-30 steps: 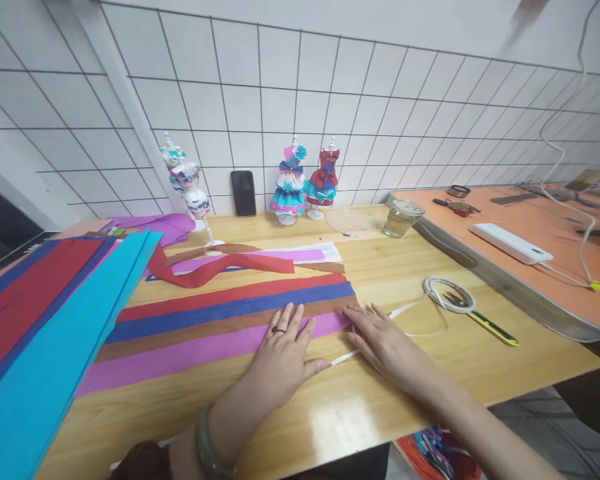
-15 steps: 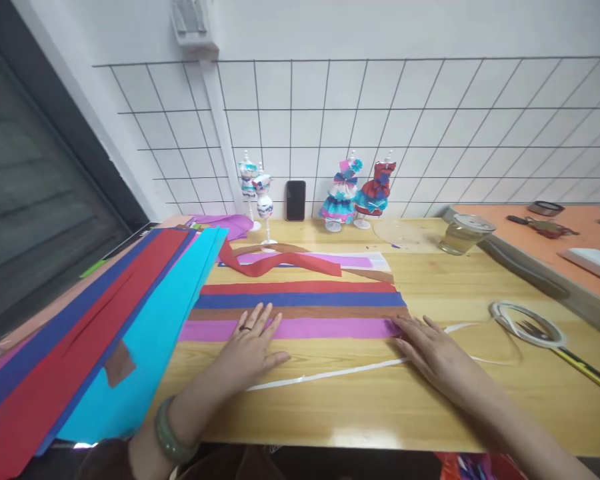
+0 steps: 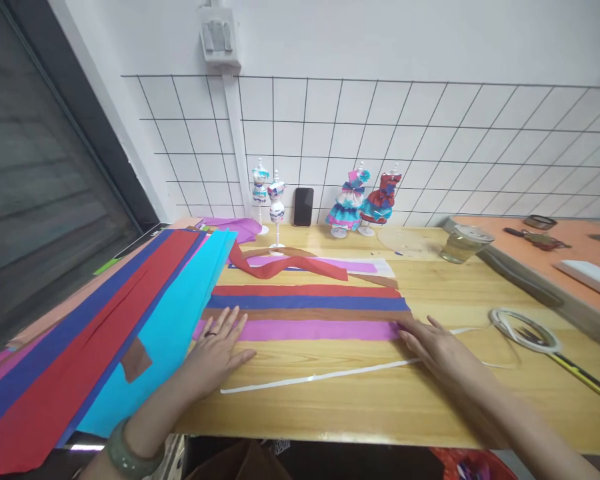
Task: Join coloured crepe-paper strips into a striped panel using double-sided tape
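Observation:
Several coloured strips lie side by side in front of me: a red strip (image 3: 305,291), a blue strip (image 3: 310,303), a brown strip (image 3: 300,315) and a purple strip (image 3: 320,330). Flat on the left end of the purple and brown strips rests my left hand (image 3: 216,347), fingers spread. At their right end my right hand (image 3: 437,343) touches the strips with its fingertips, fingers stretched out. Nearer to me a narrow white tape (image 3: 310,378) runs across the table, and part of it passes under my right hand.
Long blue, red and turquoise sheets (image 3: 165,347) are layered at the left. Small dressed mannequins (image 3: 347,203) and a black phone (image 3: 303,207) stand by the tiled wall. A lidded cup (image 3: 465,244), a tape roll (image 3: 525,330) and a yellow-black cutter (image 3: 585,377) lie to the right.
My left hand has slid left along the purple strip towards its end. My right hand has stayed at the right end. The camera view has shifted slightly.

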`<state>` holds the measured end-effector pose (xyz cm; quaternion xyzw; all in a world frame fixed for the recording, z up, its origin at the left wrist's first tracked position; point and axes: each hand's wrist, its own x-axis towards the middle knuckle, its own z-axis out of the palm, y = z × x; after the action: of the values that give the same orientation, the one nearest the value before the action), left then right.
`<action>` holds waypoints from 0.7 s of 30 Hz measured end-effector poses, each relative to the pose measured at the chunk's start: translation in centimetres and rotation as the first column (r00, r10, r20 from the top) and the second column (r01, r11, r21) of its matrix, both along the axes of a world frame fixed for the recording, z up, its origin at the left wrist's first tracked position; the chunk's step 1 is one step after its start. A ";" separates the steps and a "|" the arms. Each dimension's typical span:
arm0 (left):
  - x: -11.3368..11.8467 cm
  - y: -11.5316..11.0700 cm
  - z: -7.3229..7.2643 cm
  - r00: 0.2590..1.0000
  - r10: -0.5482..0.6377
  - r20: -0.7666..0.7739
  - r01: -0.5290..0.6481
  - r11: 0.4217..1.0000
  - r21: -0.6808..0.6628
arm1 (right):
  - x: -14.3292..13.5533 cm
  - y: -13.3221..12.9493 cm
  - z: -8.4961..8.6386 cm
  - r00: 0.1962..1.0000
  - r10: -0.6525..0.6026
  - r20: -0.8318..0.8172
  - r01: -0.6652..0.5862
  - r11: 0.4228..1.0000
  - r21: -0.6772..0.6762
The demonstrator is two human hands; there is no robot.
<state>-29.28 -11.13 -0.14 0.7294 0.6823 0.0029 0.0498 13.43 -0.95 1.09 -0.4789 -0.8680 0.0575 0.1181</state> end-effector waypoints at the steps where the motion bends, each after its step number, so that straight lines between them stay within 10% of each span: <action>1: 0.0 0.0 0.0 1.000 -0.003 0.003 0.003 1.000 0.005 | -0.1 0.3 0.5 0.998 -0.040 -0.041 0.038 0.998 -0.059; 9: -0.1 0.2 -0.2 1.000 -0.028 0.006 0.027 0.996 0.090 | 0.7 6.9 1.6 0.770 -0.564 -0.299 0.432 0.805 -0.408; 15: 0.1 0.3 0.3 0.999 0.029 0.027 -0.030 0.999 0.037 | 0.0 8.5 1.3 0.784 -0.567 -0.252 0.362 0.748 -0.556; 21: 0.5 0.4 0.7 0.998 0.048 0.037 -0.049 0.999 0.022 | -1.1 8.8 1.5 0.779 -0.485 -0.397 0.240 0.816 -0.526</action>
<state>-28.76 -10.69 0.51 0.7129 0.6987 0.0255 0.0537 12.35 7.81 2.59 -0.6217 -0.6544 0.3566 0.2409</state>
